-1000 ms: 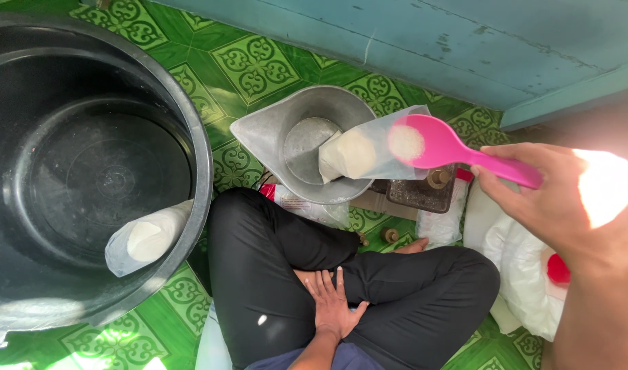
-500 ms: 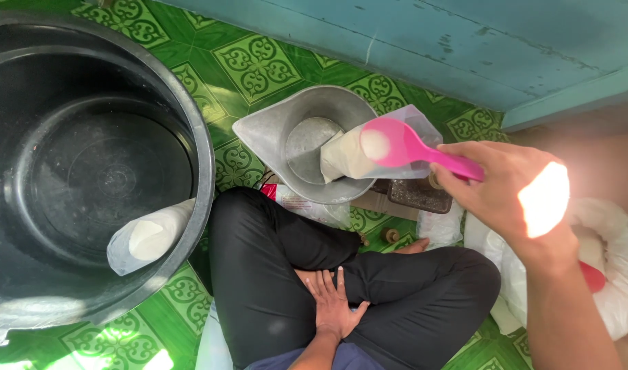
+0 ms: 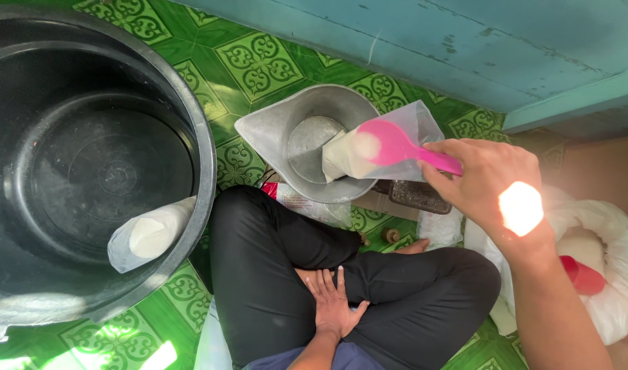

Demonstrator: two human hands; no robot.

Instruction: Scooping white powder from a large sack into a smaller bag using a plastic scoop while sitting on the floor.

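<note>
My right hand (image 3: 488, 181) grips the handle of a pink plastic scoop (image 3: 396, 145) that carries a little white powder. The scoop's bowl sits at the mouth of a clear plastic bag (image 3: 379, 147) partly filled with white powder. That bag lies in a metal scale pan (image 3: 276, 133) on the green tiled floor. My left hand (image 3: 333, 301) rests flat and open on my black trouser leg, holding nothing.
A big black tub (image 3: 88, 164) at the left holds another filled powder bag (image 3: 146, 236) against its rim. A large white sack (image 3: 601, 274) with a red object lies at the right. A small scale base (image 3: 417, 195) and a blue wall (image 3: 430, 41) are behind.
My right hand has moved left and slightly down, bringing the pink scoop from right of the bag to the bag's mouth. The left hand has not moved.
</note>
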